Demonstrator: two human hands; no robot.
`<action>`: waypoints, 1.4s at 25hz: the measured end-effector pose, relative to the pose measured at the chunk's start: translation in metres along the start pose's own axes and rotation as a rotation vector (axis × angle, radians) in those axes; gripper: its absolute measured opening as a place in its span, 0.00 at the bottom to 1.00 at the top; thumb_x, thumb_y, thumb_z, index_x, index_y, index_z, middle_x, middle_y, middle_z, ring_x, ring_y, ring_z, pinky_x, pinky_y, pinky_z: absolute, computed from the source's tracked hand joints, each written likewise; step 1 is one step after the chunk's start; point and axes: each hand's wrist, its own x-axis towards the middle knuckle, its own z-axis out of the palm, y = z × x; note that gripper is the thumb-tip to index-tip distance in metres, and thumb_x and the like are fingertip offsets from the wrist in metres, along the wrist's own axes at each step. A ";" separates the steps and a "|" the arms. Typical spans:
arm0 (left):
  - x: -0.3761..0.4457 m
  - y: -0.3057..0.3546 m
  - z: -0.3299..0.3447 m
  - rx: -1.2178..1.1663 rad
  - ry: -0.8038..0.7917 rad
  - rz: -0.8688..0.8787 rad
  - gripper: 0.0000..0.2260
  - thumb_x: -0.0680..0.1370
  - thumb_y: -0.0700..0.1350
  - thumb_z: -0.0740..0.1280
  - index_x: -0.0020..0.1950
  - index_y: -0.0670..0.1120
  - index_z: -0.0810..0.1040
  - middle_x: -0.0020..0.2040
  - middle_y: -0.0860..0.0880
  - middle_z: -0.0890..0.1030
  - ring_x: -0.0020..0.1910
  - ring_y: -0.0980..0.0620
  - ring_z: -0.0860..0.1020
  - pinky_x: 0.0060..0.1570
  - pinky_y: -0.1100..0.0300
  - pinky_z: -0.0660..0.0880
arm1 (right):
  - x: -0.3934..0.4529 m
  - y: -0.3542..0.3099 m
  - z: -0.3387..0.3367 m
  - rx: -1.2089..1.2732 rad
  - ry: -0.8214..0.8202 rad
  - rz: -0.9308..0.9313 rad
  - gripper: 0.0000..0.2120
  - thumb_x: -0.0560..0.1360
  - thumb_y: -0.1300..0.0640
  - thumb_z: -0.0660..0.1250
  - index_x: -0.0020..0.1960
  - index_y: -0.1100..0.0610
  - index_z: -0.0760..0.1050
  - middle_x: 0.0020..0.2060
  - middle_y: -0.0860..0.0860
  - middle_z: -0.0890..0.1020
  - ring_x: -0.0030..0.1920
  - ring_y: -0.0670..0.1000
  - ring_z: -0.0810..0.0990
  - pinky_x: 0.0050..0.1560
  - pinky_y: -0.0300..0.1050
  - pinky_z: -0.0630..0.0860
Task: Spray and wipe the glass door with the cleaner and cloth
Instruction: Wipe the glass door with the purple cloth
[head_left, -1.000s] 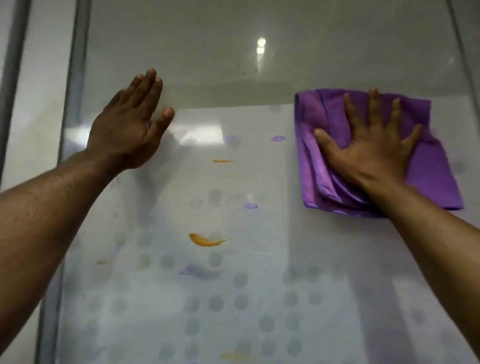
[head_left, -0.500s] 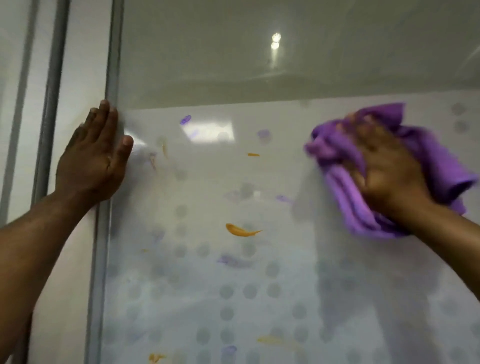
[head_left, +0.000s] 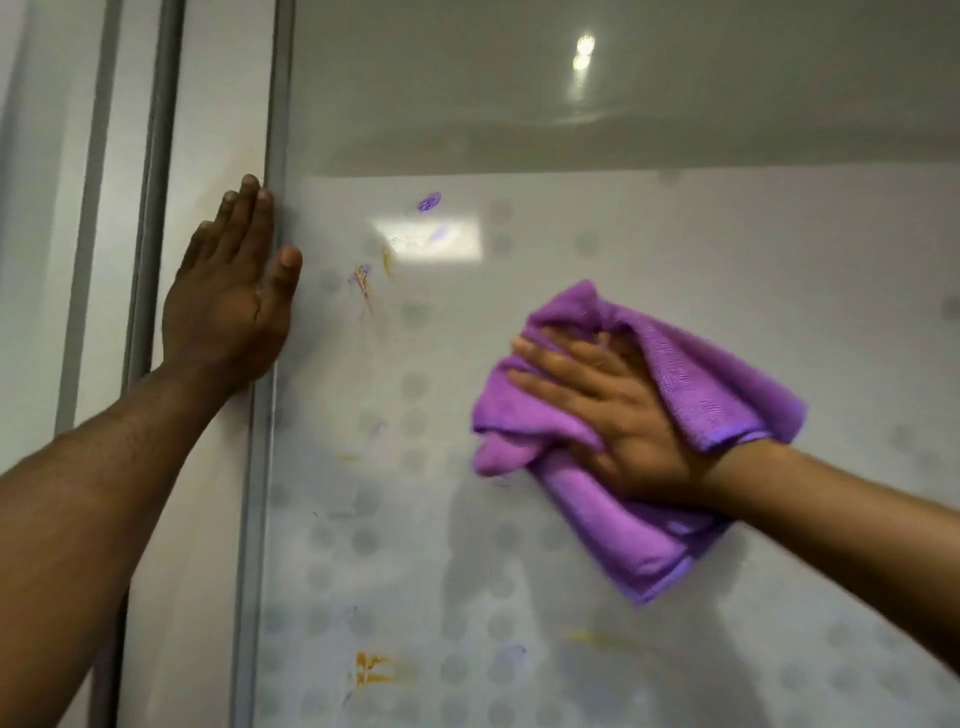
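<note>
The glass door (head_left: 675, 234) fills most of the view, frosted with grey dots and marked with purple smears (head_left: 429, 201) and orange smears (head_left: 371, 669). My right hand (head_left: 613, 415) presses a bunched purple cloth (head_left: 644, 540) flat against the glass at centre right. My left hand (head_left: 234, 296) lies flat with fingers extended on the door's left edge, thumb on the glass. No cleaner bottle is in view.
A grey metal door frame (head_left: 260, 467) runs down the left side of the glass. Further left stand a pale wall panel (head_left: 208, 130) and another grey vertical strip (head_left: 150, 208). A ceiling light reflects near the top of the glass.
My right hand has swept the cloth down and to the left, bunching it, over the orange smear at centre. My left hand has shifted from the glass to the door's left edge.
</note>
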 end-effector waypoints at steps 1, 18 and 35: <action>-0.003 0.000 -0.002 0.000 -0.008 -0.003 0.33 0.81 0.63 0.40 0.81 0.46 0.50 0.82 0.50 0.49 0.80 0.56 0.46 0.77 0.59 0.44 | -0.001 0.020 -0.006 -0.027 0.057 -0.010 0.23 0.81 0.51 0.56 0.72 0.63 0.68 0.72 0.61 0.68 0.74 0.60 0.63 0.76 0.57 0.54; -0.048 -0.009 -0.009 0.012 -0.042 -0.028 0.28 0.83 0.58 0.41 0.81 0.48 0.48 0.82 0.52 0.48 0.80 0.57 0.45 0.77 0.60 0.45 | 0.074 -0.053 0.009 0.146 -0.127 -0.129 0.24 0.78 0.53 0.60 0.73 0.60 0.66 0.73 0.59 0.65 0.75 0.59 0.60 0.75 0.58 0.54; -0.059 -0.010 -0.005 -0.290 0.135 -0.114 0.26 0.84 0.55 0.46 0.80 0.45 0.58 0.79 0.49 0.61 0.78 0.56 0.58 0.76 0.60 0.56 | 0.162 -0.051 0.024 0.041 -0.020 -0.105 0.26 0.81 0.49 0.56 0.76 0.57 0.61 0.75 0.56 0.64 0.76 0.56 0.60 0.77 0.49 0.47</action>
